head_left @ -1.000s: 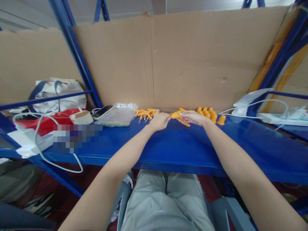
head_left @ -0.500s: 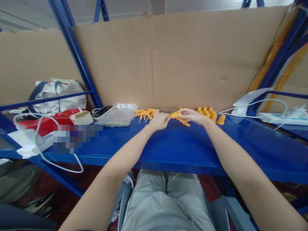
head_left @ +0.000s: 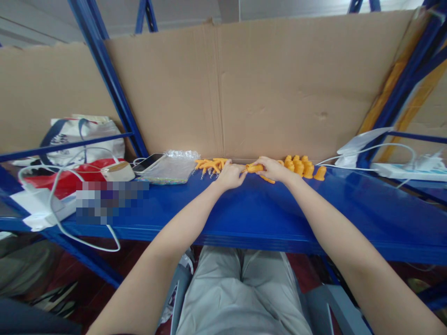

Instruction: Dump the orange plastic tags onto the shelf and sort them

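Note:
Between my two hands an orange bell-shaped plastic piece [head_left: 253,168] is held sideways, just above the blue shelf. My left hand [head_left: 232,175] pinches at its left end, and exactly what lies inside those fingers is hidden. At the other end my right hand [head_left: 273,168] has its fingers closed around the piece. Left of my left hand lies a pile of orange corkscrews [head_left: 211,165] with metal spirals pointing toward me. A slim orange part [head_left: 267,179] rests under my right hand. Beyond that hand stand several orange bell-shaped caps [head_left: 299,166] in rows.
A clear plastic bag [head_left: 173,168] and a phone [head_left: 151,162] lie on the blue shelf [head_left: 258,214] to the left. Farther left are a red bag [head_left: 87,170], white cables and a white adapter. Cardboard [head_left: 279,93] closes off the back; a power strip [head_left: 412,172] sits at the right.
My right hand has shifted left and closed more fully over the orange bell-shaped piece. My left hand stays nearly in place.

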{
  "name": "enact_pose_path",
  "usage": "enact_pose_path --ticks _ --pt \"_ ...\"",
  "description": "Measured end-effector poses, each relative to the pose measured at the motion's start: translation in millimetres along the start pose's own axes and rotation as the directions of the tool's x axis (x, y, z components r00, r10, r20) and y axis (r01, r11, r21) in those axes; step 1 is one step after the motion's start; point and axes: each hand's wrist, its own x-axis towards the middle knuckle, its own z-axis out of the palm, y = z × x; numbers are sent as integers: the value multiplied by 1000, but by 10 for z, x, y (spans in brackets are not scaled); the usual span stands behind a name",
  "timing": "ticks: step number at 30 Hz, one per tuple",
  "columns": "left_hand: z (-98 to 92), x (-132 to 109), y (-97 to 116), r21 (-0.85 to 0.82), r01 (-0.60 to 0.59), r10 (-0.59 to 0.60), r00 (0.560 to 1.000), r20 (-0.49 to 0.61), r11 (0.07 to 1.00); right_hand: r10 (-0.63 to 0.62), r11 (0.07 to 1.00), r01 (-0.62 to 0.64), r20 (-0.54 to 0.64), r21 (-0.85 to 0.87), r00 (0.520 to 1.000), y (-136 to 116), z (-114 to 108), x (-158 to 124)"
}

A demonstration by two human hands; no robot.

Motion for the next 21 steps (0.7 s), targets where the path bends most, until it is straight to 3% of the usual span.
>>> enact_pose_path --ticks 4,8,14,21 --pt "31 28 7 -28 20 -21 999 -35 999 18 970 -19 -7 -241 1000 -108 -46 -27" --pt "50 44 32 -78 56 -60 997 -51 995 13 934 -26 -37 -357 999 -230 -93 -64" --pt "-3 -10 17 -23 33 -34 998 -43 999 20 935 6 70 -355 997 -382 -91 -87" --pt "-26 -12 38 24 -17 18 1000 -8 1000 -11 925 54 116 -375 993 -413 -44 -66"
